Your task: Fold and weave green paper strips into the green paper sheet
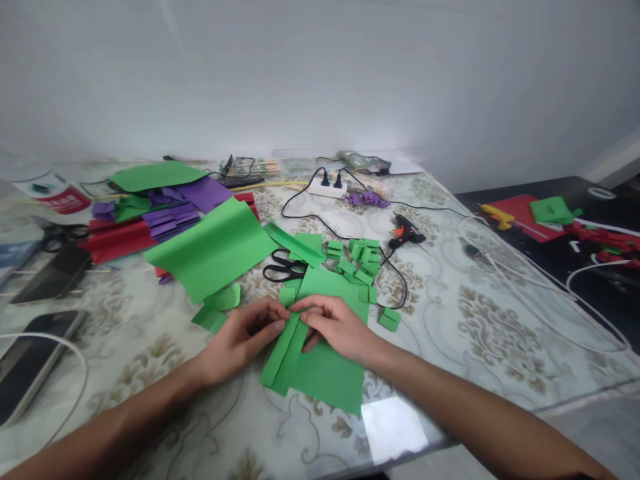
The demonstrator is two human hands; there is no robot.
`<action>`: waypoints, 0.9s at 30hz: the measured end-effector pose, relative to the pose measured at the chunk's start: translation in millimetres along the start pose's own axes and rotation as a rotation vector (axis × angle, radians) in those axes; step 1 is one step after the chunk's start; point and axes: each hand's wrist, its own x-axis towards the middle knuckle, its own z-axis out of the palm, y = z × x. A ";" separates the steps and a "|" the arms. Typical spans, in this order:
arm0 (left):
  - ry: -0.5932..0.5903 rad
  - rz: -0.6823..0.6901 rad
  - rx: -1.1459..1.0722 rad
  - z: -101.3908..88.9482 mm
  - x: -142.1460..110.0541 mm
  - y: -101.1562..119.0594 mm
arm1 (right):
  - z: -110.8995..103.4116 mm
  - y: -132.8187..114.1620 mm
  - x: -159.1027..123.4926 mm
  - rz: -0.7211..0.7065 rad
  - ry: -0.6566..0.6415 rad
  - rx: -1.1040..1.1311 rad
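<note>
A folded strip of green paper (pixel 281 357) is pinched between my two hands at the middle of the table. My left hand (pixel 247 333) grips its left edge near the upper end with thumb and fingers. Opposite it, my right hand (pixel 335 325) holds the same strip, fingers bent over the fold. Beneath lies a larger green sheet (pixel 330 380), flat on the tablecloth. Black-handled scissors (pixel 284 269) rest just beyond my hands, their blades covered by paper. Several small folded green pieces (pixel 367 257) are piled behind the right hand.
Green, purple and red papers (pixel 220 247) spread over the back left. A hot glue gun (pixel 406 232) and a white power strip (pixel 327 187) lie farther back, with black cords between. Two phones (pixel 37 360) are at the left. A white cable (pixel 540 283) loops across the right side.
</note>
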 end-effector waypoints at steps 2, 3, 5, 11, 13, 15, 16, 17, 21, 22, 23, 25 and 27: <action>0.002 0.000 -0.005 0.3 0.1 -0.3 | -0.3 0.2 0.1 0.000 0.001 -0.011; 0.003 0.001 -0.007 0.4 0.3 -0.6 | -0.3 0.2 -0.1 -0.001 0.002 -0.023; 0.012 0.003 -0.005 0.8 1.2 -1.6 | -0.3 0.0 -0.6 -0.004 0.004 -0.052; 0.022 -0.003 0.008 0.9 5.3 -3.4 | 0.7 -1.1 -1.7 -0.002 -0.004 -0.105; 0.017 -0.009 0.007 0.7 5.8 -2.3 | 0.9 -0.5 -1.1 -0.001 -0.004 -0.108; 0.015 -0.004 0.009 0.7 6.0 -0.9 | 0.9 0.8 -0.4 -0.003 -0.004 -0.105; 0.015 -0.001 0.011 0.6 6.0 -0.2 | 0.8 1.5 -0.1 -0.005 -0.006 -0.102; 0.016 0.001 0.013 0.6 6.0 0.3 | 0.6 2.1 0.1 -0.008 -0.008 -0.100; 0.022 0.000 0.001 0.5 6.0 0.1 | 0.7 1.9 -0.4 -0.004 -0.009 -0.097; 0.021 -0.001 -0.006 0.5 6.0 -0.3 | 1.0 1.2 -0.7 0.001 -0.006 -0.098; 0.019 -0.003 -0.013 0.5 6.0 -0.6 | 1.3 0.4 -1.1 0.007 -0.001 -0.100; 0.016 -0.010 -0.012 0.4 6.0 -0.8 | 1.9 -1.3 -1.6 0.015 0.004 -0.108; 0.019 -0.015 -0.001 0.4 6.0 -0.3 | 2.3 -2.7 -2.0 0.017 0.004 -0.114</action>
